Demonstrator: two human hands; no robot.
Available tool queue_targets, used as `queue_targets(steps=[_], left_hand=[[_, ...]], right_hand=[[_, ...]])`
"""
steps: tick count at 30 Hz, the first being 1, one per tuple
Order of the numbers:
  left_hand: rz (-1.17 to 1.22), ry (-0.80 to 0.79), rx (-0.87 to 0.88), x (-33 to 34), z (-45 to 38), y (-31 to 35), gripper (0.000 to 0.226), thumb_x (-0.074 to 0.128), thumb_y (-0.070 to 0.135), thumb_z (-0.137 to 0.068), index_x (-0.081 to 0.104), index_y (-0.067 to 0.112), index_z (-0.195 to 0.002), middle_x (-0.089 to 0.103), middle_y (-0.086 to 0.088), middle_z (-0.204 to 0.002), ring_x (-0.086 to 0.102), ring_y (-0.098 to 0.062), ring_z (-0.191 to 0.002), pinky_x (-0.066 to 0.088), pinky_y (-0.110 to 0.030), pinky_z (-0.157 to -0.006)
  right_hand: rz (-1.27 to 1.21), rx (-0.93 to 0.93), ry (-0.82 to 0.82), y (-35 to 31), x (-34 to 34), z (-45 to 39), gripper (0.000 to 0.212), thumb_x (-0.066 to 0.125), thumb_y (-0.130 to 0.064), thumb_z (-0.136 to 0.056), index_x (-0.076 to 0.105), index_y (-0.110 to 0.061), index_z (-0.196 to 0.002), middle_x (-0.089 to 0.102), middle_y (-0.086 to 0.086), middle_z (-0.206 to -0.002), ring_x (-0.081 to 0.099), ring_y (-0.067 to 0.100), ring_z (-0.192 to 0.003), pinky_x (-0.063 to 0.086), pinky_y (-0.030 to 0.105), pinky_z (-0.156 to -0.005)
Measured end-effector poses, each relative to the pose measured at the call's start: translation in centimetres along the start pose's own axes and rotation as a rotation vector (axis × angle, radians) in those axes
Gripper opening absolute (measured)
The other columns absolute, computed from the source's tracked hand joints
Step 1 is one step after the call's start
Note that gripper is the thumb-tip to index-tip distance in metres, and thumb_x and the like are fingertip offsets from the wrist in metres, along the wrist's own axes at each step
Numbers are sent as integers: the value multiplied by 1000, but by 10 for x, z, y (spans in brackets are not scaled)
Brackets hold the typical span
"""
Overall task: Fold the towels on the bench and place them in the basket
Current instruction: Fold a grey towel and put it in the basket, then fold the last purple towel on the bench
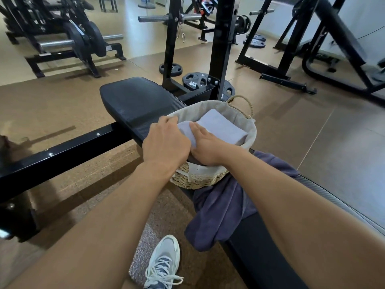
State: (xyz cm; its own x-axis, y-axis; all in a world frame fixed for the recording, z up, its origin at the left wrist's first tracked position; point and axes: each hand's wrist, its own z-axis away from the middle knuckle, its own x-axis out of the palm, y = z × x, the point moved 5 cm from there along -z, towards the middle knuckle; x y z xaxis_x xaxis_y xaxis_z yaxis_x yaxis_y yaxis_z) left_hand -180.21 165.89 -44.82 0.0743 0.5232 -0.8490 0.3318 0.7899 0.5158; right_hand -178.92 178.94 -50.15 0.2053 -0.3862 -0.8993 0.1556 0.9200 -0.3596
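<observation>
The long black padded surface (137, 103) runs from the upper middle down toward the lower right, its ribbed vinyl top bare at the far end. Behind it stands a black steel rack upright (221, 49), with black weight plates (198, 81) lying flat on the brown floor at its foot.

A crumpled dark purple towel (225, 207) lies unfolded on the near part of the surface and hangs over its left edge, just beside the basket and partly tucked under it.

The round woven straw basket with a pale cloth liner (248, 132) sits on the surface between the bare far end and the purple towel, one rope handle standing up at its far rim.

Inside it lies a folded light lavender towel (221, 127), flat and squared, and at its near-left side a second folded pale lavender towel (184, 128) is held at the basket's rim.

The left hand (166, 142) has its grip curled over that second towel from above. The right hand (205, 146) grips the same towel from the other side, fingers laid along its top.

A grey and white laced sneaker (162, 263) rests on the floor below.
</observation>
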Motion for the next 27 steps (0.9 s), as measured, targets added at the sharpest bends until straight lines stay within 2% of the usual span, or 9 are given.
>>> queue_targets(steps=[3, 7, 11, 14, 16, 18, 22, 24, 27], left_hand=[[-1, 29, 22, 0, 1, 0, 50, 44, 21, -98, 47, 17, -147, 48, -4, -148, 42, -29, -135, 39, -46, -106], [-83, 121, 121, -5, 8, 13, 49, 50, 22, -94, 52, 18, -142, 49, -2, -150, 29, -25, -148, 16, -48, -124], [6, 248, 250, -14, 19, 32, 46, 57, 17, -85, 61, 20, -130, 58, 1, -140, 37, -22, -144, 25, -45, -122], [98, 304, 384, -11, 29, 44, 41, 58, 12, -82, 65, 18, -122, 63, 1, -130, 44, -21, -136, 29, -36, -118], [203, 308, 516, -8, 38, 57, 34, 59, 8, -80, 68, 15, -112, 67, 1, -122, 52, -19, -123, 33, -26, -107], [290, 341, 628, -7, 47, 69, 27, 58, 5, -78, 71, 13, -101, 70, 1, -111, 55, -18, -110, 39, -26, -97], [388, 347, 717, -2, 70, 91, 19, 58, 4, -80, 70, 13, -93, 69, 2, -95, 56, -18, -90, 43, -25, -77], [416, 191, 758, 14, 87, 104, 17, 62, 7, -82, 69, 16, -93, 68, 6, -92, 55, -13, -86, 43, -24, -73], [239, -244, 777, 58, 117, 116, 14, 62, 26, -88, 66, 25, -101, 68, 9, -98, 57, -11, -88, 48, -31, -79]], right_hand=[[-36, 6, 12, 2, 0, -1, 87, 45, -47, -103, -7, -6, -161, -4, 9, -171, 2, 23, -158, 9, 36, -126], [-58, 9, 134, 4, -6, 4, 86, 46, -52, -100, 4, -10, -162, 13, 9, -170, 17, 29, -155, 21, 45, -123], [-368, 7, 666, 10, -33, 55, 61, 54, -43, -101, 34, -21, -155, 46, -3, -152, 37, 16, -141, 32, 33, -113], [-444, 116, 1009, 47, -24, 104, 32, 50, -25, -103, 51, -23, -136, 50, -16, -129, 44, 10, -129, 33, 26, -105], [-437, 274, 917, 86, 2, 118, 23, 51, -25, -102, 53, -24, -125, 52, -12, -124, 47, 16, -127, 37, 33, -105], [-295, 385, 665, 115, 32, 129, 27, 53, -35, -102, 55, -22, -125, 57, -3, -129, 49, 24, -128, 38, 38, -106], [111, 355, 421, 134, 47, 163, 38, 51, -51, -99, 56, -25, -126, 57, -1, -131, 51, 25, -118, 45, 43, -99], [188, 367, 361, 141, 40, 188, 35, 48, -53, -99, 55, -27, -122, 57, -3, -124, 53, 25, -109, 48, 43, -91], [287, 423, 256, 152, 38, 232, 36, 42, -54, -101, 52, -29, -124, 53, -3, -126, 53, 24, -112, 51, 41, -89]])
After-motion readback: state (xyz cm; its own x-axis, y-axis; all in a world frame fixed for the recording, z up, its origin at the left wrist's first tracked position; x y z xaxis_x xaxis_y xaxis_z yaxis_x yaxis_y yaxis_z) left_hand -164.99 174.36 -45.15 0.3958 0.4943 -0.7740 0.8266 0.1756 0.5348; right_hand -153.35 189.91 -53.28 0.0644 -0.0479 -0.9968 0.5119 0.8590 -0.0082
